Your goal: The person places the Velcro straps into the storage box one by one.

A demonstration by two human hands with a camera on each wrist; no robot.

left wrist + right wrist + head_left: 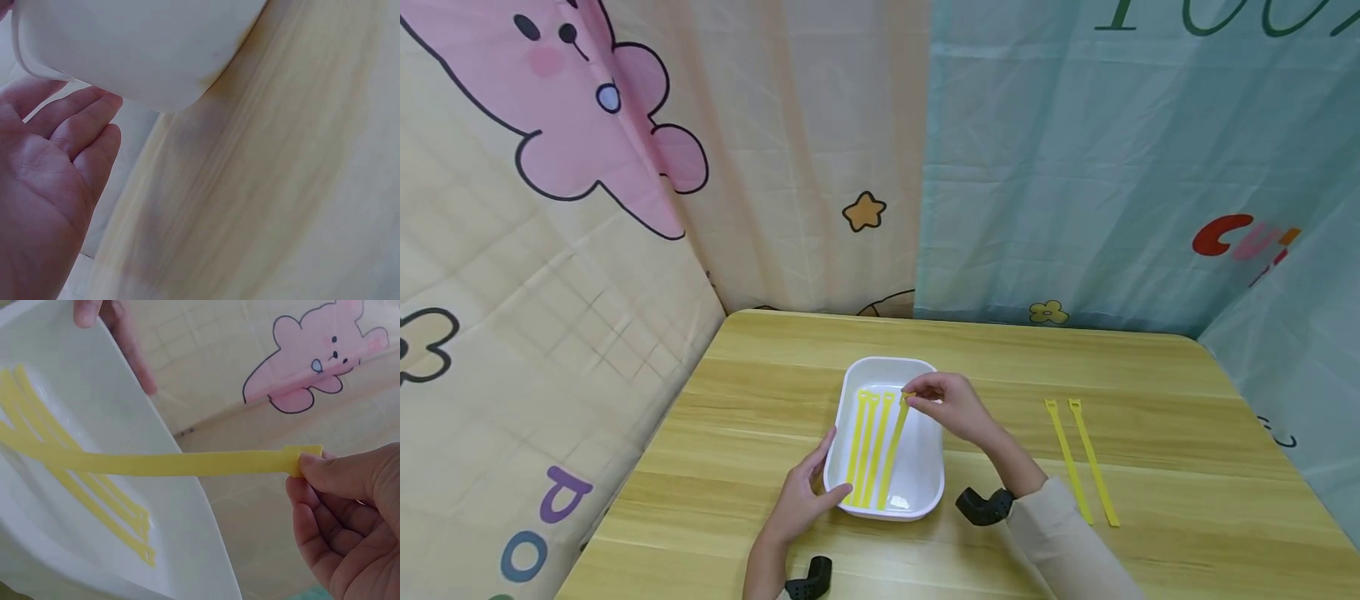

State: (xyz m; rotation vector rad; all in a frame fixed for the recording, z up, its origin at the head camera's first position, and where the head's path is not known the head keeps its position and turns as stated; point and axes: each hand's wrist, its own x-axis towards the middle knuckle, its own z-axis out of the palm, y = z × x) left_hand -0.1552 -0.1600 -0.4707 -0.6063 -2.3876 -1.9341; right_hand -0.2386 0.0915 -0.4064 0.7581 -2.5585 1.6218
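A white tray (917,475) sits on the table, with three yellow cable straps (868,450) side by side in it. Each strap is a flat strip with a slotted head. My right hand (951,404) pinches the head of another yellow strap (187,464) between thumb and fingers. That strap slants up from the tray, its lower end down among the others. At the tray's near left corner my left hand (801,500) grips the wall, thumb over the rim and fingers along the outside. In the left wrist view the fingers (81,119) lie against the outer wall; the thumb is mostly out of frame.
Two more yellow straps (1082,458) lie on the wooden table (1187,467) to the right, beyond the right forearm. Each wrist bears a black device (985,506). Printed curtains (812,167) hang along the table's back edge and sides.
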